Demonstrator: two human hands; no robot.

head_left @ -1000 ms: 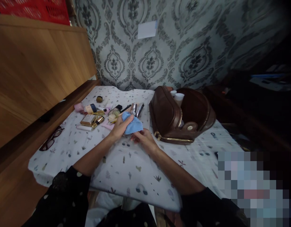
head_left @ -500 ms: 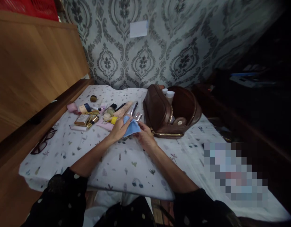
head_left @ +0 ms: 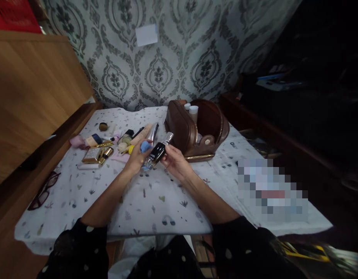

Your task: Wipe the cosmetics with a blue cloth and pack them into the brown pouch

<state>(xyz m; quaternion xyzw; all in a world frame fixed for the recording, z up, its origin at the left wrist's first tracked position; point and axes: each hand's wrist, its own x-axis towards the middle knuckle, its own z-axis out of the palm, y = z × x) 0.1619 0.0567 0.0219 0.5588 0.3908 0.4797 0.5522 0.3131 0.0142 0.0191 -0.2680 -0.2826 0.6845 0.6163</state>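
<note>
- Left hand (head_left: 135, 158) closed around a blue cloth (head_left: 145, 146), touching the dark bottle (head_left: 156, 152).
- Right hand (head_left: 175, 161) grips that bottle's silver-capped end.

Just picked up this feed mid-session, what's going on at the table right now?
A person seated at a table covered with a printed cloth holds a dark bottle with a silver cap between both hands. The left hand also grips a blue cloth against the bottle; the right hand steadies the other side. Cosmetics lie scattered behind the left hand, an open brown toiletry bag stands beyond the right, and glasses rest at the table's left edge.
</note>
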